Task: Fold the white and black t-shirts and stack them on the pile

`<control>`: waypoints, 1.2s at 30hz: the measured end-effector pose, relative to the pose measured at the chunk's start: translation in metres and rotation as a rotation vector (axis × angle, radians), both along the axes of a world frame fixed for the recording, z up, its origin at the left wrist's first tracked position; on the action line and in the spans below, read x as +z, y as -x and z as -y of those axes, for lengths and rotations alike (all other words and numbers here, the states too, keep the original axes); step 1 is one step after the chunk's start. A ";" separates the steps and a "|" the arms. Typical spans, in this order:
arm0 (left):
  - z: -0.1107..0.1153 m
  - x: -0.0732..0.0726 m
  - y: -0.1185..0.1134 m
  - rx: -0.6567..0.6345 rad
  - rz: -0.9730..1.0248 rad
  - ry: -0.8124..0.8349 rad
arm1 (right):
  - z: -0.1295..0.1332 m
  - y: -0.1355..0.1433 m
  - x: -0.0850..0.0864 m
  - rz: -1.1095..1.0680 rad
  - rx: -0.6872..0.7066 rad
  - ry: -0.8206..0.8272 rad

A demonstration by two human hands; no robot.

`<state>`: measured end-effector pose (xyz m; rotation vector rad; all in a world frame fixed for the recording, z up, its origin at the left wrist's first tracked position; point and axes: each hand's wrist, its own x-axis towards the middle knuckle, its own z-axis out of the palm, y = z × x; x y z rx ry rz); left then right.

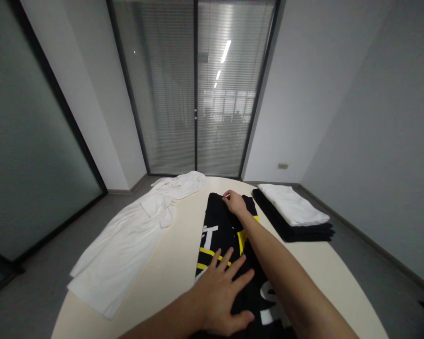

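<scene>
The left hand (221, 292) lies flat, fingers spread wide, on the printed black garment (219, 214); the right hand (235, 202), fingers drawn in, pinches its end near the table's (173, 268) far edge. The garment runs down the table's middle. Rumpled white clothing (127, 240) lies along the left edge; a folded white cloth (291, 205) tops black folded cloths (304, 234) at the right.
</scene>
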<state>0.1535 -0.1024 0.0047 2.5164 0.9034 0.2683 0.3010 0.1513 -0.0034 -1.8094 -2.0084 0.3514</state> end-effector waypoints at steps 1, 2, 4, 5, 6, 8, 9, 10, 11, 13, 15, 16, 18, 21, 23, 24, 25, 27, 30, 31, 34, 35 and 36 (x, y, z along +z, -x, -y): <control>0.000 0.000 0.000 0.003 0.001 0.000 | 0.003 -0.001 0.000 0.007 -0.002 -0.018; 0.000 0.000 0.000 0.005 0.002 0.001 | 0.006 -0.002 0.001 0.016 -0.003 -0.033; 0.001 0.001 -0.001 0.007 0.001 0.006 | 0.012 -0.011 0.003 0.045 -0.029 -0.059; 0.001 0.001 -0.001 0.009 0.000 0.009 | 0.014 -0.017 0.005 0.063 -0.059 -0.073; 0.002 0.002 -0.001 0.010 -0.002 0.013 | 0.017 -0.024 0.006 0.083 -0.096 -0.083; 0.002 0.003 -0.001 0.017 -0.007 0.019 | 0.023 -0.040 0.008 0.123 -0.173 -0.086; 0.002 0.004 -0.001 0.022 -0.009 0.020 | 0.027 -0.048 0.008 0.140 -0.203 -0.077; 0.002 0.005 -0.002 0.025 -0.011 0.019 | 0.031 -0.056 0.007 0.156 -0.226 -0.061; 0.002 0.006 -0.002 0.028 -0.014 0.017 | 0.034 -0.062 0.005 0.168 -0.243 -0.041; 0.002 0.008 -0.003 0.033 -0.026 0.008 | 0.040 -0.072 0.000 0.187 -0.255 0.000; 0.003 0.011 -0.005 0.039 -0.054 0.003 | 0.043 -0.077 -0.006 0.193 -0.243 0.036; 0.003 0.013 -0.005 0.044 -0.072 0.003 | 0.043 -0.079 -0.009 0.190 -0.228 0.049; 0.004 0.016 -0.007 0.046 -0.106 0.009 | 0.040 -0.081 -0.013 0.177 -0.186 0.063; 0.004 0.017 -0.008 0.037 -0.128 0.012 | 0.033 -0.085 -0.017 0.140 -0.113 0.052; 0.003 0.016 -0.008 0.036 -0.131 0.009 | 0.027 -0.087 -0.017 0.108 -0.076 0.021; 0.002 0.014 -0.008 0.039 -0.130 0.005 | 0.025 -0.088 -0.017 0.093 -0.060 0.000; 0.000 0.013 -0.008 0.042 -0.126 0.001 | 0.022 -0.088 -0.016 0.079 -0.045 -0.022; -0.003 0.009 -0.008 0.055 -0.106 -0.013 | 0.018 -0.086 -0.015 0.056 -0.017 -0.063; -0.006 0.004 -0.009 0.076 -0.072 -0.039 | 0.015 -0.083 -0.014 0.034 0.005 -0.083; -0.007 0.003 -0.009 0.078 -0.063 -0.048 | 0.015 -0.082 -0.013 0.031 0.009 -0.080; -0.006 0.003 -0.009 0.076 -0.021 -0.080 | 0.022 -0.079 -0.013 0.032 0.007 -0.073; -0.006 0.004 -0.008 0.093 0.011 -0.102 | 0.027 -0.079 -0.013 0.034 0.001 -0.072; -0.007 0.006 -0.007 0.121 0.049 -0.131 | 0.033 -0.079 -0.013 0.039 -0.007 -0.076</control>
